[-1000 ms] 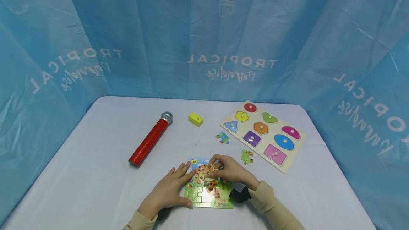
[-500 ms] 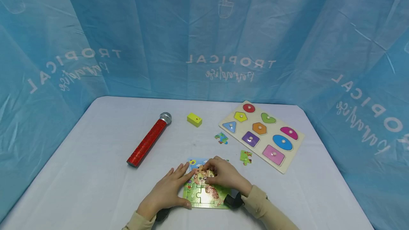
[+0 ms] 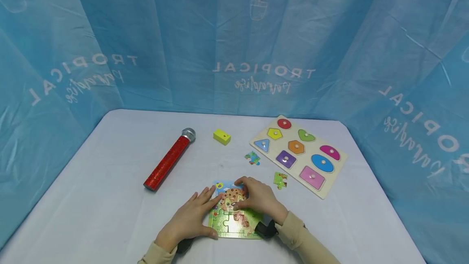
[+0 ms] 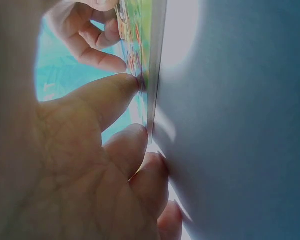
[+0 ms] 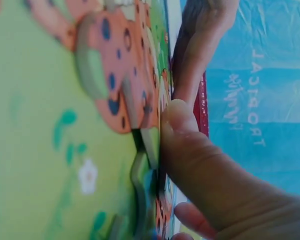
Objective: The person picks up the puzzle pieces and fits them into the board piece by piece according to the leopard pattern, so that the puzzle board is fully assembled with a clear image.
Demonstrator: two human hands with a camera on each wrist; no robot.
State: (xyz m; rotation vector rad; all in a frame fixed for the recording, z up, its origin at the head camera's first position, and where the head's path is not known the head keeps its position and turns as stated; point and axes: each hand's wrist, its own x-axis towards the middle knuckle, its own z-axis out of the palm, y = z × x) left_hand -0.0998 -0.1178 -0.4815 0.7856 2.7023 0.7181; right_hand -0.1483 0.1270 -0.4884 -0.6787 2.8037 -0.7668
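A square jigsaw puzzle (image 3: 220, 227) showing a spotted orange animal on green lies near the table's front edge. My left hand (image 3: 190, 221) spreads over its left side, fingers straight; in the left wrist view the fingertips (image 4: 132, 82) rest along the puzzle's edge. On the upper right of the puzzle is my right hand (image 3: 261, 201), thumb and forefinger bent around a puzzle piece largely hidden under the hand. Seen from the right wrist, the thumb (image 5: 177, 117) presses at the picture surface, beside a dark gap between pieces. Two loose puzzle pieces, one blue (image 3: 253, 158) and one green (image 3: 280, 180), lie beyond.
A wooden shape board (image 3: 315, 162) with knobbed coloured shapes lies at the back right. A yellow block (image 3: 222, 137) sits at the back middle. To the left lies a red microphone (image 3: 168, 162) with a silver head. Blue curtains (image 3: 234, 44) surround the white table (image 3: 91, 199).
My right hand has shifted slightly left over the puzzle with the piece, then its forefinger and thumb have spread a little. The left hand stays on the puzzle's left side.
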